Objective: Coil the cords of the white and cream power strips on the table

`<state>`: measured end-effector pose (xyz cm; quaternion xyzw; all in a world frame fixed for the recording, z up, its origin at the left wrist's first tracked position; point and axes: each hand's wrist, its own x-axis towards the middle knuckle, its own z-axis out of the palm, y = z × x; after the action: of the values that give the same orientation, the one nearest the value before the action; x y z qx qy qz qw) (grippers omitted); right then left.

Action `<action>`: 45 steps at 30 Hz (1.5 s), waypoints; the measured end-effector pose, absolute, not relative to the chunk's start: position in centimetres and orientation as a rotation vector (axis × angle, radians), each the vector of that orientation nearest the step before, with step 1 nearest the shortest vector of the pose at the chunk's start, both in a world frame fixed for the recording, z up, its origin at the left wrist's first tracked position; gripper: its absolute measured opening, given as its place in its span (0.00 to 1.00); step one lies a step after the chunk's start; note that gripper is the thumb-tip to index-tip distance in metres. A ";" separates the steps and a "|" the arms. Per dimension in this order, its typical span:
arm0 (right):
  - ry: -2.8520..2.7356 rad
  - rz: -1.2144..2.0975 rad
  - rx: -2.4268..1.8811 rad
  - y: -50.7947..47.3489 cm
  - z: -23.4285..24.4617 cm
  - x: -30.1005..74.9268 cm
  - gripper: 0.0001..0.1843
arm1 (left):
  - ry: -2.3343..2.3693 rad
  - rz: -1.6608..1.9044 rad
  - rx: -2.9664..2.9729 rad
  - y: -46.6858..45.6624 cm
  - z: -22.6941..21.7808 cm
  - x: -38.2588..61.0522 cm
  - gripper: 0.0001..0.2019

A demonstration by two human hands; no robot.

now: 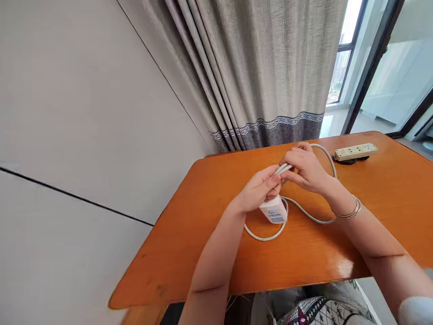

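Over the middle of the wooden table, my left hand (pixel 260 188) is closed around folded strands of a white cord (pixel 283 168), thumb on top. My right hand (pixel 307 168), a thin bracelet on its wrist, pinches the same strands just to the right. Below my left hand is a white block with USB-like ports (pixel 274 211), its upper part hidden by the fingers, so I cannot tell whether the hand touches it. Loose cord curves on the table around the block, and another loop arches behind my right hand.
A cream power strip (pixel 356 152) with a dark cord beneath it lies at the table's back right. The orange-brown table (pixel 189 234) meets a pale wall (pixel 84 113) on the left. A grey curtain (pixel 270 67) hangs behind, beside glass doors (pixel 392 81).
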<state>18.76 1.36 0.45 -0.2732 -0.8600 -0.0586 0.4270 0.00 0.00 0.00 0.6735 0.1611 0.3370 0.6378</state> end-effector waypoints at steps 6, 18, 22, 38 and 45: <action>-2.223 0.031 -0.718 1.2 0.4 18.8 0.26 | 0.347 0.645 1.449 0.1 0.1 0.0 0.23; -2.122 -0.102 -0.821 3.0 0.0 21.0 0.26 | 0.245 0.837 1.209 0.8 0.7 0.4 0.25; -2.049 0.126 -0.869 3.2 -0.4 20.1 0.19 | 0.304 1.020 1.107 0.4 1.2 -1.4 0.24; -2.367 0.127 -1.331 0.5 0.5 17.4 0.15 | 0.435 1.484 0.961 -0.1 3.5 -1.5 0.23; -2.465 0.065 -1.426 0.7 -0.3 17.2 0.22 | 0.405 1.779 0.950 0.7 3.9 -3.3 0.24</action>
<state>17.23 0.71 -0.32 -0.4952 -0.8561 0.0224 0.1463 -3.29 0.73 3.92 0.3956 0.1684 0.7409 0.5160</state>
